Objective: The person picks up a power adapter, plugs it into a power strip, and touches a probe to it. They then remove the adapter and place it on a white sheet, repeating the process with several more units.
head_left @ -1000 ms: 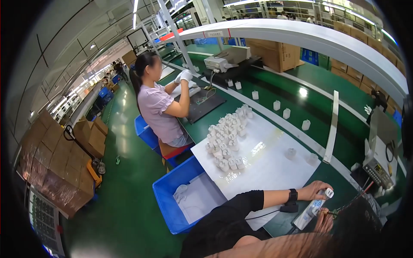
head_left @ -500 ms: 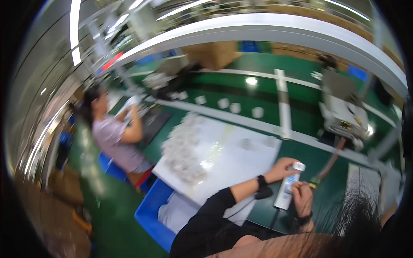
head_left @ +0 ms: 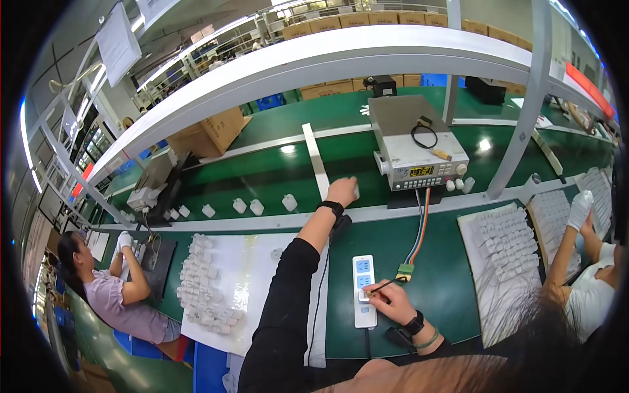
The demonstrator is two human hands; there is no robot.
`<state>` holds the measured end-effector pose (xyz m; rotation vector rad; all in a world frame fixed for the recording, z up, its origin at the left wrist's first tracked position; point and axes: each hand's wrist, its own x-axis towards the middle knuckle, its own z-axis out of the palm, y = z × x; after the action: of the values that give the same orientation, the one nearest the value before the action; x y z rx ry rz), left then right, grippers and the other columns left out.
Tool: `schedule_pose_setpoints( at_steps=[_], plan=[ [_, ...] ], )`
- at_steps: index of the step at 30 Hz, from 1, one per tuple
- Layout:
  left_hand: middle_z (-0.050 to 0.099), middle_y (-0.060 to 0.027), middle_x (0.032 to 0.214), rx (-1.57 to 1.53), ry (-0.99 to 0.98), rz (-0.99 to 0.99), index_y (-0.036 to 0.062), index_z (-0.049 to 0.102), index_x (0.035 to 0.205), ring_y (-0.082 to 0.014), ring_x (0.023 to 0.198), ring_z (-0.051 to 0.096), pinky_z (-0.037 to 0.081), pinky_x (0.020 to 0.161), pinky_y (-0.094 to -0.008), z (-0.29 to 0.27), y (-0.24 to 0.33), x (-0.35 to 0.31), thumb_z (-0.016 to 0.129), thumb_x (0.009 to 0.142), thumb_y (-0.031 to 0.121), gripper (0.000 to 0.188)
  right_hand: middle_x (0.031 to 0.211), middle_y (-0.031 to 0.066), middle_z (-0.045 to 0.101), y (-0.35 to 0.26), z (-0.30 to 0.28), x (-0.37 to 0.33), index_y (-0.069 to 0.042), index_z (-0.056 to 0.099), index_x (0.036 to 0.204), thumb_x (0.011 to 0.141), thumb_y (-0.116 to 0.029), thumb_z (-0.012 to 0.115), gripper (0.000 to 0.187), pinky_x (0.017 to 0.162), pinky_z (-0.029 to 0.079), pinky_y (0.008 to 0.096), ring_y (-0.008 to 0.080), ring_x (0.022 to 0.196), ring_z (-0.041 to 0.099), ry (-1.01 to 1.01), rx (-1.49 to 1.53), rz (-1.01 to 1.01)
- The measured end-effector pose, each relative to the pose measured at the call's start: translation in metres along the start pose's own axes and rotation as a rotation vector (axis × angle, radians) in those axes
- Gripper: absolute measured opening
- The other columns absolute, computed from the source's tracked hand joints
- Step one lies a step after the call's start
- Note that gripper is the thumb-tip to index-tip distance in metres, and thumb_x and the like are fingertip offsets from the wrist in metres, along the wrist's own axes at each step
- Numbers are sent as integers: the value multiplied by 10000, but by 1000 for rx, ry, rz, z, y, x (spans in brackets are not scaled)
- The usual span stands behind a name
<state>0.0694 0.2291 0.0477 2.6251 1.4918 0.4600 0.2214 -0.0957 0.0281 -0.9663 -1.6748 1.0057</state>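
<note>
My left hand (head_left: pixel 341 190) reaches forward over the rail to the green conveyor, closed, and a small white piece (head_left: pixel 356 191) shows at its fingers. On the bench, a white power strip (head_left: pixel 364 318) with blue socket faces lies lengthwise. My right hand (head_left: pixel 393 304) is closed in a pinch at its lower part, on a small connector (head_left: pixel 369 294) with a dark lead. That lead runs to a green terminal block (head_left: pixel 405 269), from which coloured wires (head_left: pixel 420 226) rise to a grey bench meter (head_left: pixel 419 154) with a lit display. The fingers partly cover the connector's tip.
Several white plastic pieces (head_left: pixel 257 207) sit on the conveyor. Many more stand on a white board (head_left: pixel 259 262) at left and on a board (head_left: pixel 468 262) at right. Co-workers (head_left: pixel 124 291) sit on both sides. A metal shelf beam (head_left: pixel 314 59) crosses above.
My left hand has left the power strip and stretched forward to the conveyor. My right hand stays at the strip, now pinching the connector. The view has swung to the right.
</note>
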Motion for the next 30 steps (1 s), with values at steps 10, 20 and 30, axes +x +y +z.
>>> schedule_pose_setpoints(
  at_steps=[10, 20, 30],
  plan=[
    [663, -9, 995, 610, -63, -66, 201, 669, 1099, -267, 1030, 593, 487, 753, -478, -42, -82, 2, 541, 838, 207, 291, 905, 37, 542, 0, -1, -5, -70, 645, 1158, 851, -108, 670, 311, 669, 474, 236, 99, 719, 559, -54, -51, 88],
    [653, -32, 1121, 127, -222, -261, 184, 644, 1133, -245, 1136, 558, 486, 850, -407, -71, -106, -50, 691, 792, 168, 344, 921, 65, 572, 11, 1, -13, -108, 608, 1203, 869, -200, 654, 350, 652, 505, 288, 169, 724, 608, -43, -130, -28],
    [587, -98, 1226, -1397, 17, -63, 37, 457, 1284, -202, 1130, 569, 467, 946, -321, -25, 45, -182, 614, 876, 30, 438, 941, 83, 558, 0, 1, -3, -96, 610, 1210, 844, -149, 645, 371, 700, 497, 291, 173, 757, 592, -8, -109, -15]
  ],
)
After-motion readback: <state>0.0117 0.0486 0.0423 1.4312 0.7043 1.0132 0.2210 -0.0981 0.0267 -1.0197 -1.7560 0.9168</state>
